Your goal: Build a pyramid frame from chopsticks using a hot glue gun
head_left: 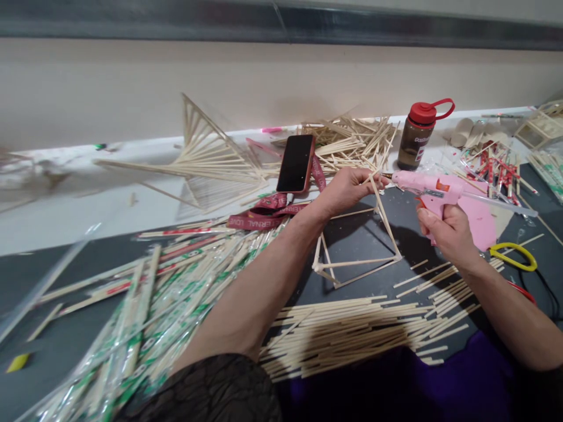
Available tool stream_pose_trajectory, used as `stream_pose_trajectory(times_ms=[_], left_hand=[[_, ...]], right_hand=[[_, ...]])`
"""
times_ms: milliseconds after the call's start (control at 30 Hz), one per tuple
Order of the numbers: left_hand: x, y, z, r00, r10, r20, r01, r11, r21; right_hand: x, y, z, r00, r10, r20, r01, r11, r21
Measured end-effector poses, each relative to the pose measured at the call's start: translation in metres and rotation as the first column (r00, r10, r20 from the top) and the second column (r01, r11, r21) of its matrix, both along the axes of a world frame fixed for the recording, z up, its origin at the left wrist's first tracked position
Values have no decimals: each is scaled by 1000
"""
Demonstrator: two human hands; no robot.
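My right hand (448, 228) is wrapped round the handle of a pink glue gun (433, 186), whose nozzle points left with a clear glue stick out of its back. The nozzle tip is at a corner of a wooden stick frame (358, 262). My left hand (349, 187) pinches that frame at its far upper corner, close to the nozzle. The frame stands on the dark mat (352, 234), built of thin sticks joined at the corners.
Loose sticks (343, 334) lie in front, wrapped chopsticks (176, 293) to the left. Behind are a phone (296, 164) with a red lanyard (264, 217), a stick model (211, 158), a stick pile (356, 140) and a bottle (416, 138). Yellow-handled scissors (514, 256) lie at right.
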State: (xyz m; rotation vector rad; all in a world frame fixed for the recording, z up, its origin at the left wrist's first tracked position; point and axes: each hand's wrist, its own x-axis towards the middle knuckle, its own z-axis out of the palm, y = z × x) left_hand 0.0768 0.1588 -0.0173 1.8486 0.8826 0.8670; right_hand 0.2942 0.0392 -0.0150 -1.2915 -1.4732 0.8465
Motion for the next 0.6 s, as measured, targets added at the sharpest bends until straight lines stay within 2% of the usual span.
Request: stream_pose_trajectory(times_ms=[400,600], left_hand=[[0,-1,-1,1000,8,7,-8,999,-46],[0,0,-1,1000,5,-8,-5,1000,-20]], right_hand=[[-3,-2,0,999,-30,-16,31,999,24],[-3,-1,-1,999,-25,24,24,999,46]])
